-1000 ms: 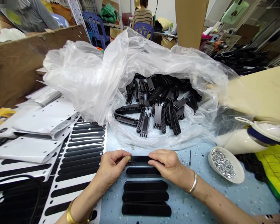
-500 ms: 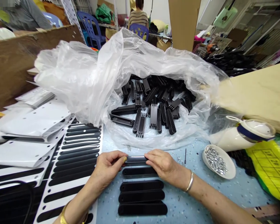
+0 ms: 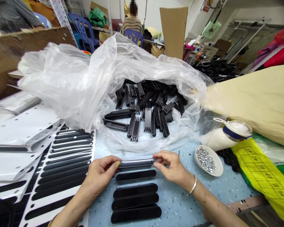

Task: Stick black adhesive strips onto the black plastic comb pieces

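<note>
My left hand [image 3: 104, 171] pinches the left end of a glossy black plastic strip [image 3: 137, 163] between thumb and fingers. Just off the strip's right end, my right hand [image 3: 171, 166] has its thumb and fingers apart, with nothing seen between them. Below the held strip lies a single black strip [image 3: 135, 176] with rounded ends. Nearer to me, several more black strips [image 3: 135, 202] lie stacked in a row on the blue speckled table [image 3: 180, 205].
A clear plastic bag [image 3: 68, 75] spills black ribbed plastic parts [image 3: 148, 118] at the back. At right stand a white bowl [image 3: 220, 168] of small metal pieces and a white bottle [image 3: 213, 140] on its side. White sheets with black adhesive strips [image 3: 61, 171] cover the left.
My right hand has loosened from the strip and its fingers have parted, baring the strip's right end. My left hand still grips the other end. The whole view has shifted.
</note>
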`<action>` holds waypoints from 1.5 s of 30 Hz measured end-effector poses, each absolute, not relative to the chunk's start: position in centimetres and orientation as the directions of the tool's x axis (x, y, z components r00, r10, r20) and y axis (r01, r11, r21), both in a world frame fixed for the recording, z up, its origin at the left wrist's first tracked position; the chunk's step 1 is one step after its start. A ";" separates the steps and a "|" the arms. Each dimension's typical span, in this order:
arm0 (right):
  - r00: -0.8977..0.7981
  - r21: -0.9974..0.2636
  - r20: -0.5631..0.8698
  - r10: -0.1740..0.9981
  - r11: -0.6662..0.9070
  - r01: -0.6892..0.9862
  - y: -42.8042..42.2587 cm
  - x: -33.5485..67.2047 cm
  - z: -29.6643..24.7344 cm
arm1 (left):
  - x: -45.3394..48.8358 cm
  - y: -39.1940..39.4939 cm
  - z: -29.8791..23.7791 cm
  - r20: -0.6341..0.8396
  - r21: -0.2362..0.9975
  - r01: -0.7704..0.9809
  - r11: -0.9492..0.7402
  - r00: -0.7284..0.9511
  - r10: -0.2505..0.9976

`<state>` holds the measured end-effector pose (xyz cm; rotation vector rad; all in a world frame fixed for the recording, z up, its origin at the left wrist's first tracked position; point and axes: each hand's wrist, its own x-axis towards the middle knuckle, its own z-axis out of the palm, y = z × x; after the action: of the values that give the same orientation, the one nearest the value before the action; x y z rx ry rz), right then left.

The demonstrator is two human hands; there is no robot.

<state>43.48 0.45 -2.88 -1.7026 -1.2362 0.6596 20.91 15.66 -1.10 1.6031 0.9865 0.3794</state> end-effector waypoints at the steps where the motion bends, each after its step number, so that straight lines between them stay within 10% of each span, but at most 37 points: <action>1: 0.358 -0.900 0.055 0.932 -0.108 0.421 0.6 43.3 -3.1 | 20.9 15.6 -1.1 -0.266 0.920 0.391 0.023 0.580 0.770; 19: 0.356 -0.912 -0.196 0.914 -0.303 0.277 2.7 43.1 -4.0 | 21.0 15.5 -1.6 -0.277 0.893 0.449 -0.020 0.586 0.761; 24: 0.392 -0.841 -0.064 0.918 -0.262 0.474 3.6 41.8 -3.8 | 21.3 15.0 -1.3 -0.241 0.857 0.493 -0.150 0.641 0.729; 29: 0.228 -0.458 0.178 0.957 -0.124 0.880 4.5 40.2 -4.1 | 22.1 15.1 -1.3 0.004 0.563 0.543 -0.623 0.752 0.660; 40: 0.121 -0.330 0.334 0.935 -0.004 0.944 2.1 36.6 -3.3 | 20.5 9.7 -3.5 0.365 0.280 0.244 -0.928 0.867 0.338; 45: 0.149 -0.378 0.333 0.931 -0.013 0.926 2.2 36.3 -4.2 | 20.9 10.2 -4.2 0.403 0.343 0.237 -0.909 0.837 0.371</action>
<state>36.27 2.16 -4.16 -1.9271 -1.7660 0.0136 20.86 10.20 -4.22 2.7369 0.4628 0.6825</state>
